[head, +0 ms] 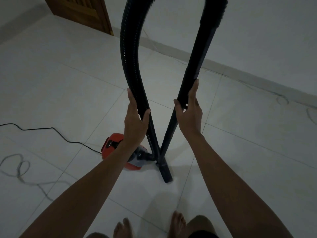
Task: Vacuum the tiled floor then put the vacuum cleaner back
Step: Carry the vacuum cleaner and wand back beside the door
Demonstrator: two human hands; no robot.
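Observation:
A red canister vacuum cleaner (113, 143) sits on the white tiled floor (240, 152), partly hidden by my left forearm. Its black ribbed hose (130, 57) rises from the canister and arches out of the top of the view. The black rigid wand (195, 66) stands nearly upright, and its floor nozzle (165, 170) rests on the tiles. My left hand (135, 117) grips the hose, thumb on one side and fingers on the other. My right hand (190, 109) holds the wand at about the same height.
A black power cord (51, 128) runs left from the canister across the floor. A grey cable (20, 167) lies looped at the left. A wooden door (82, 12) stands at the top left, and a white wall with a skirting (240, 71) runs along the right. My bare feet (178, 224) are at the bottom.

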